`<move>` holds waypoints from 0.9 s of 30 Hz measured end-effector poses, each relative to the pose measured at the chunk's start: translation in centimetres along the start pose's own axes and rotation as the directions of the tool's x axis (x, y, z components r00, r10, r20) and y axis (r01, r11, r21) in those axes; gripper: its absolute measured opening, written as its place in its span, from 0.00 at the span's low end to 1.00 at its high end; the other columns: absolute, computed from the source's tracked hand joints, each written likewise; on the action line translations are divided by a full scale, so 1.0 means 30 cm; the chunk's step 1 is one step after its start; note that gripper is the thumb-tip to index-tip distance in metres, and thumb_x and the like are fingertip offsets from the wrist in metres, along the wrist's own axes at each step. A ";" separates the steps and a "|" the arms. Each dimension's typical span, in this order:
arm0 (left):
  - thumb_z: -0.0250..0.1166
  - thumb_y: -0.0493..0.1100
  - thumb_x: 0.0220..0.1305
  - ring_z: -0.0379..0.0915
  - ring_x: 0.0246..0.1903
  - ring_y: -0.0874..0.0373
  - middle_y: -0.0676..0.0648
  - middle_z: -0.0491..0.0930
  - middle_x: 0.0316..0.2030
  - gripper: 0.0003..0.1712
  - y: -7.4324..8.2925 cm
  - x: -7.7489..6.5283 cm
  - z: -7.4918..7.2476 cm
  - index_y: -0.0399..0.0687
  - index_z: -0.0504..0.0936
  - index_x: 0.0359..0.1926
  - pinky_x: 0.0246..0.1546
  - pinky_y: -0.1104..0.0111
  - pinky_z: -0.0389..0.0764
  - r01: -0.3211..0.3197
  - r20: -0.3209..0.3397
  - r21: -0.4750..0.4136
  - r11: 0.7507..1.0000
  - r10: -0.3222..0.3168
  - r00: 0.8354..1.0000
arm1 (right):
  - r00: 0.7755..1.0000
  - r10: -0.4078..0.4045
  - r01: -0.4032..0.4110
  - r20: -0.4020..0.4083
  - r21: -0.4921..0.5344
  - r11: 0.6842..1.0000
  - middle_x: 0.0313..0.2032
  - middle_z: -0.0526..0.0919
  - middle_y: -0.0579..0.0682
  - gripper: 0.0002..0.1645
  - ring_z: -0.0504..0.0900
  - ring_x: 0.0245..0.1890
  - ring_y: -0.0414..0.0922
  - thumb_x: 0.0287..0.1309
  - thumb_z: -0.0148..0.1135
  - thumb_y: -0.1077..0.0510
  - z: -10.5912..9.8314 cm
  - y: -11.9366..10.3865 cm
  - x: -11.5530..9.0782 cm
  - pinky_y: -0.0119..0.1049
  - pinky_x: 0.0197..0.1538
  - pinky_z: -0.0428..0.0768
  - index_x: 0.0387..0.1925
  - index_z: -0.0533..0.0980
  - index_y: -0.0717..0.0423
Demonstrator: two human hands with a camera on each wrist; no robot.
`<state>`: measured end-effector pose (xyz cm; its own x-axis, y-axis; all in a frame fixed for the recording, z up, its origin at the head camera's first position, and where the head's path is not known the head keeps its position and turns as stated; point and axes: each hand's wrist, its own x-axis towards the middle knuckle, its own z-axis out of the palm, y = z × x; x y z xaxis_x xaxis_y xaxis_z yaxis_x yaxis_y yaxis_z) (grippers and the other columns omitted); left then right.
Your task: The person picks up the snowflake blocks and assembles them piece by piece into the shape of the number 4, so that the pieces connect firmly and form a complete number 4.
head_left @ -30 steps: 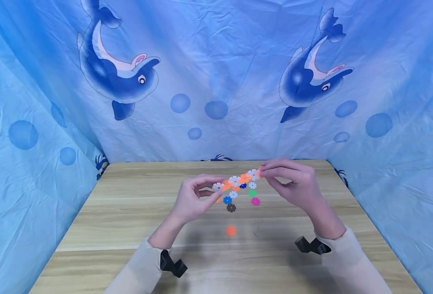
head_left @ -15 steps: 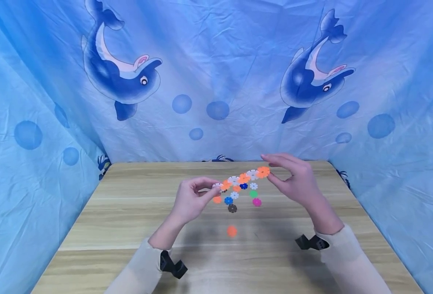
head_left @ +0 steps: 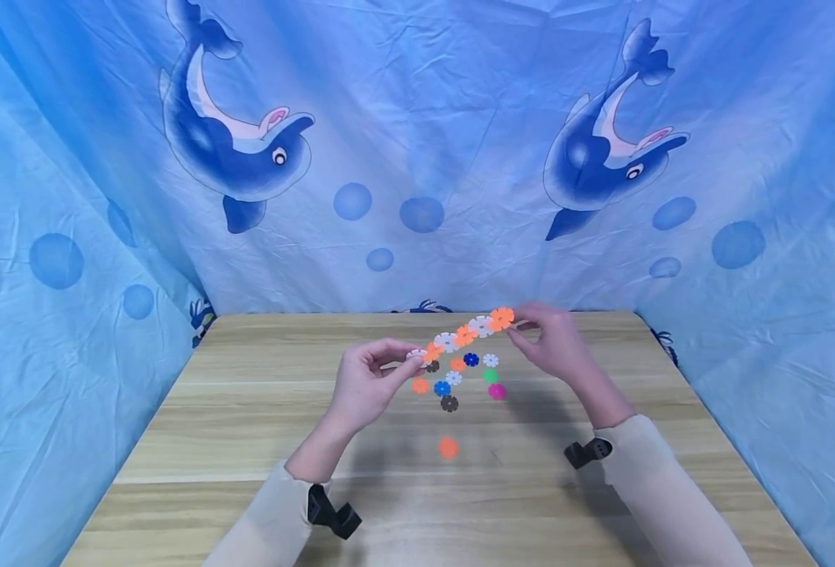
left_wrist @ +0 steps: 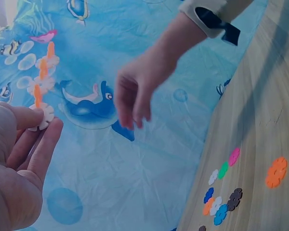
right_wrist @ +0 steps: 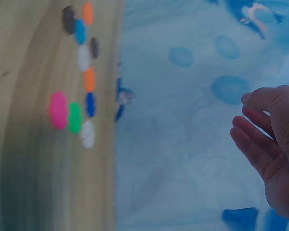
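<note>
My left hand (head_left: 371, 386) pinches the white end disc of a chain of interlocking snowflake discs (head_left: 465, 335). Alternating white and orange, the chain slants up to the right above the table, and its far end is an orange disc (head_left: 501, 318). Beside that end is my right hand (head_left: 554, 342), fingers loosely bent. The left wrist view has the right hand (left_wrist: 142, 91) well apart from the chain (left_wrist: 46, 82). Seen from the right wrist, the right hand (right_wrist: 282, 149) has nothing between thumb and fingers.
Several loose snowflake discs lie on the wooden table (head_left: 247, 441) below the chain, among them a pink disc (head_left: 497, 391), a green disc (head_left: 490, 376) and a dark brown disc (head_left: 449, 404). Nearer lies an orange disc (head_left: 448, 448). A blue dolphin-print cloth (head_left: 417, 157) hangs behind.
My right hand has let go of the chain's orange end and moved slightly left and away from me. The chain's right end has risen a little; my left hand keeps its pinch.
</note>
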<state>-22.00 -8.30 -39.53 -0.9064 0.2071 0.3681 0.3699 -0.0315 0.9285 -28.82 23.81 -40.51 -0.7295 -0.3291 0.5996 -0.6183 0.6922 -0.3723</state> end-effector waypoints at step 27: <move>0.74 0.33 0.66 0.91 0.39 0.63 0.31 0.90 0.46 0.10 0.012 -0.009 -0.006 0.33 0.89 0.47 0.44 0.63 0.93 -0.015 -0.007 0.006 1.000 0.015 1.000 | 0.876 0.291 -0.301 0.385 -0.035 0.953 0.59 0.87 0.59 0.21 0.88 0.56 0.57 0.70 0.67 0.62 0.215 0.170 -0.031 0.51 0.58 0.90 0.63 0.82 0.59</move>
<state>-21.67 -8.55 -39.28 -0.9024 0.1995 0.3820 0.3842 -0.0288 0.9228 -33.18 23.51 -47.52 -0.9313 -0.3347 0.1440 -0.3597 0.7814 -0.5099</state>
